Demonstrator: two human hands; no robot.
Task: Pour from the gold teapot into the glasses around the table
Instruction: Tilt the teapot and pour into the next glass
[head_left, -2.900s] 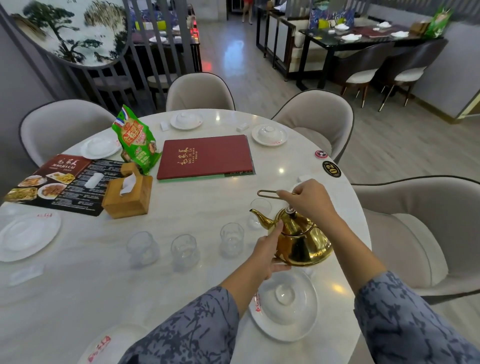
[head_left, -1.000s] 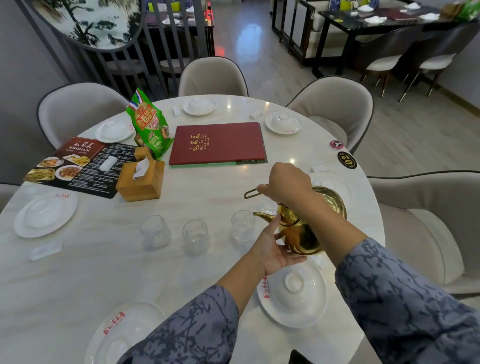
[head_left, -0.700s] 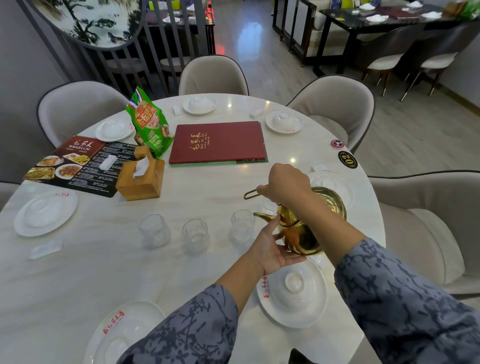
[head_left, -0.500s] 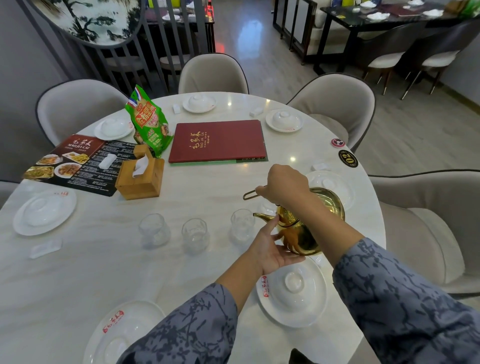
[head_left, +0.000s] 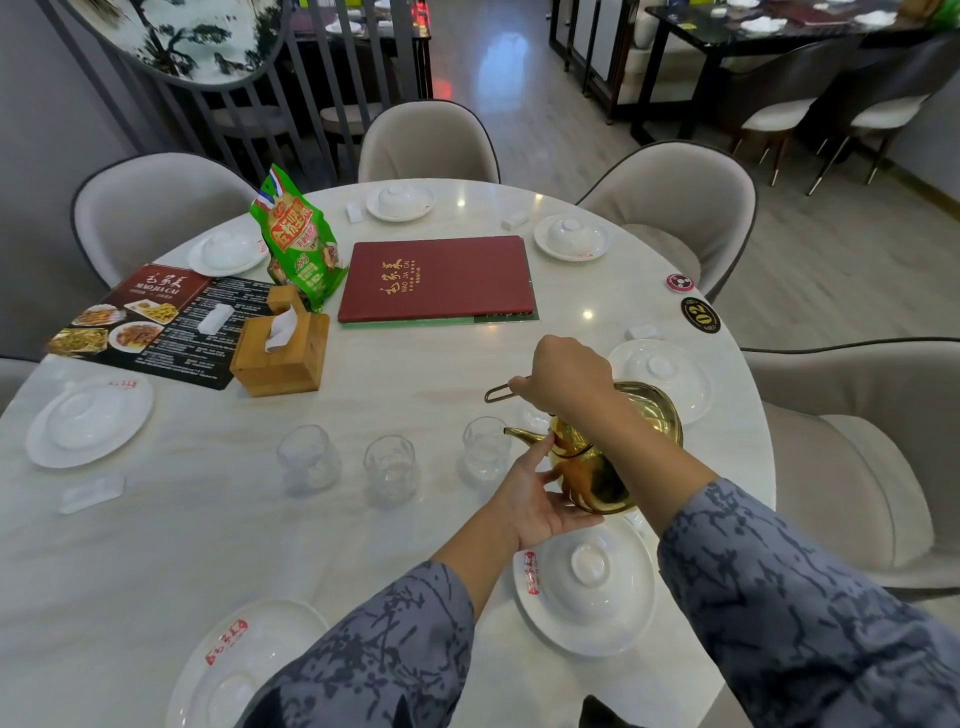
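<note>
The gold teapot (head_left: 602, 467) is tipped steeply to the left above the white round table (head_left: 405, 384). Its spout hangs over the rim of the rightmost clear glass (head_left: 484, 455). My right hand (head_left: 563, 376) is closed around the teapot's wire handle from above. My left hand (head_left: 540, 499) rests flat against the pot's lid and side, fingers spread. Two more clear glasses stand in a row to the left, the middle glass (head_left: 390, 467) and the left glass (head_left: 307, 457). A fourth glass (head_left: 535, 418) is mostly hidden behind the pot.
White plates with upturned bowls ring the table, one (head_left: 587, 582) right below the teapot and one (head_left: 662, 374) behind it. A wooden tissue box (head_left: 280, 353), a green snack bag (head_left: 298, 244), a red menu book (head_left: 436, 280) and a picture menu (head_left: 150, 322) lie farther back. Padded chairs surround the table.
Since 2.9 s ago the teapot has tilted from upright onto its side, spout toward the rightmost glass. Over the last second both hands and the pot have stayed almost still.
</note>
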